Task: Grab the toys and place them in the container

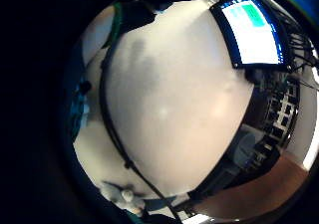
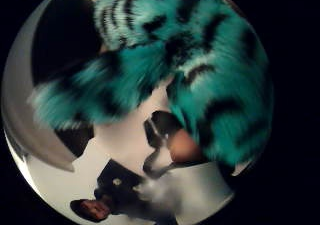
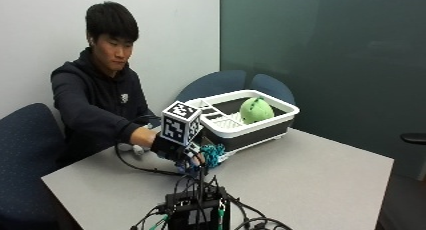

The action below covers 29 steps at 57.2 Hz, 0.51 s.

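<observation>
A person sits at the left of the frame in the outside view, behind a grey worktop (image 3: pixel 313 175). The gloved right hand (image 3: pixel 174 149) is low over the worktop, left of centre, and its fingers (image 3: pixel 193 157) are curled round a teal plush toy (image 3: pixel 213 154) with black stripes. The toy shows just right of the hand, right by the near wall of the container, low over the worktop; I cannot tell whether it touches either of them.

The container (image 3: pixel 256 132) is a white-rimmed tub with dark sides, sitting on the worktop a little above centre of the frame. Inside it, toward its right end, a round green toy (image 3: pixel 255 110) stands up above the rim. A white grid-like insert (image 3: pixel 223 123) lies in the left part of the tub.

In the thumb side palm view the teal fur (image 2: pixel 200 70) fills the upper half of the picture, close against the palm, with pale worktop showing below it.

The little finger side view looks out over bare worktop (image 1: pixel 179 109), with a lit screen (image 1: pixel 251 32) in the upper right of that picture and a small white toy (image 1: pixel 124 196) at its lower edge.

At the bottom centre of the outside view a black box (image 3: pixel 196 207) with wires sits on the worktop.
</observation>
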Tool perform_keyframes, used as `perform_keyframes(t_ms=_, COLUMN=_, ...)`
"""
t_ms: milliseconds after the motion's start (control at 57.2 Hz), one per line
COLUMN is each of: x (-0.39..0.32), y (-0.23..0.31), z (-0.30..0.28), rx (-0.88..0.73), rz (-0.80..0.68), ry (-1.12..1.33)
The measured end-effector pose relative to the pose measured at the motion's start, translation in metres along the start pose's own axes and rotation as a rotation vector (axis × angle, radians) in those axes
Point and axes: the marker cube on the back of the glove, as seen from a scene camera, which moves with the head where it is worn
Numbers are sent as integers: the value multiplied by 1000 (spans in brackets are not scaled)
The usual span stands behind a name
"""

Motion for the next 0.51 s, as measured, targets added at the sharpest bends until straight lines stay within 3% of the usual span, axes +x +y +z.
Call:
perform_keyframes(t_ms=245, x=-3, y=15, z=-38, rx=245, rz=-30, ry=-42)
perform_keyframes(t_ms=507, x=-40, y=54, z=-177, rx=539, rz=-63, ry=-144)
